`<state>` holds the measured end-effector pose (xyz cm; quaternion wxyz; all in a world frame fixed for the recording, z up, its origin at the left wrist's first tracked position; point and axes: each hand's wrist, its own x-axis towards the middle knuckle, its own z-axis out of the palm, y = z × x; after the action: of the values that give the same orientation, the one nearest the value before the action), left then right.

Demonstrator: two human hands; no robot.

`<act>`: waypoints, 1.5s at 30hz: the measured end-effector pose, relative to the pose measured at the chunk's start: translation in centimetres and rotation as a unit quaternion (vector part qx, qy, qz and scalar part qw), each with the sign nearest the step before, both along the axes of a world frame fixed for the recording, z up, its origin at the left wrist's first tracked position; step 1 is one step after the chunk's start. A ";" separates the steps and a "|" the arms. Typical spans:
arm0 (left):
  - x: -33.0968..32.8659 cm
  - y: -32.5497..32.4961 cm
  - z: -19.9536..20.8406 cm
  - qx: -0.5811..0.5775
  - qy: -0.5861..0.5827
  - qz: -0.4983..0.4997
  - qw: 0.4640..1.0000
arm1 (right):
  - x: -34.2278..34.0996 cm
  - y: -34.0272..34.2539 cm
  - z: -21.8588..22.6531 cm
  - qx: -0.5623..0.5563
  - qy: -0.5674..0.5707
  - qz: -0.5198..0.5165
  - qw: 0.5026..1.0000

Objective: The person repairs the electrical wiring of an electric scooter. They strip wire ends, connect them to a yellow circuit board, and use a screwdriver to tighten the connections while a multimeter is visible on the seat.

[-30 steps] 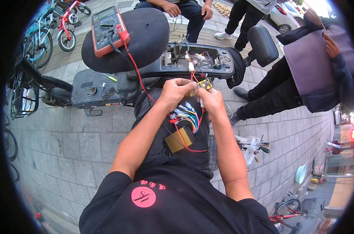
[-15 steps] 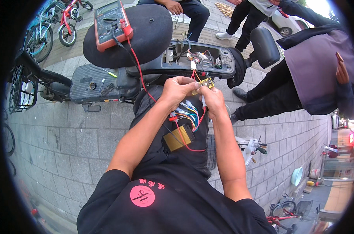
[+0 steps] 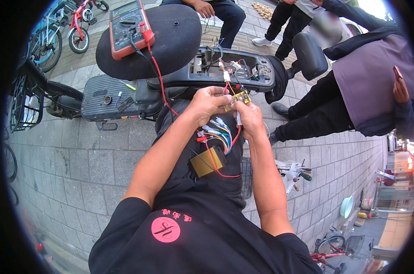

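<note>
My left hand [image 3: 209,106] and my right hand [image 3: 249,119] pinch a small yellow block with metal contacts [image 3: 241,97] between thumbs and fingers. Orange and red wires run up from near it to a white connector [image 3: 226,76] by the open scooter body [image 3: 257,68]. By the right palm hangs another white connector [image 3: 238,118] on a red wire. A gold finned controller box [image 3: 206,164] rests on my lap, its bundle of coloured wires [image 3: 225,132] reaching up below my hands. My fingers partly hide the yellow block.
An orange-cased multimeter [image 3: 128,34] lies on the raised black seat [image 3: 170,50], its leads trailing to my lap. Small parts and a screwdriver [image 3: 128,85] sit on the footboard [image 3: 95,105]. Several people stand or sit beyond; tools [image 3: 300,173] lie to the right.
Both hands keep hold of the yellow block and have barely moved. A person's blurred head has come into view at the upper right.
</note>
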<state>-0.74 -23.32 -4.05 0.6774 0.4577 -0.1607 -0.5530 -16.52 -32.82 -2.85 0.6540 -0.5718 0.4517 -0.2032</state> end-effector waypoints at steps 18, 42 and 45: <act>0.6 -0.2 0.1 0.027 -0.035 -0.036 0.998 | -1.8 2.2 1.5 -0.006 -0.006 -0.039 0.999; -0.5 -0.7 -0.5 0.008 -0.064 0.021 0.998 | -0.9 5.1 1.7 -0.553 0.173 0.010 0.815; -0.5 -0.8 -0.5 0.022 -0.074 0.023 0.997 | -0.6 5.5 2.5 -0.571 0.254 0.012 0.780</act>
<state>-1.23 -24.12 -4.55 0.6664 0.5154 -0.1872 -0.5052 -17.11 -27.32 -0.30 0.0713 -0.8768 0.3958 -0.2634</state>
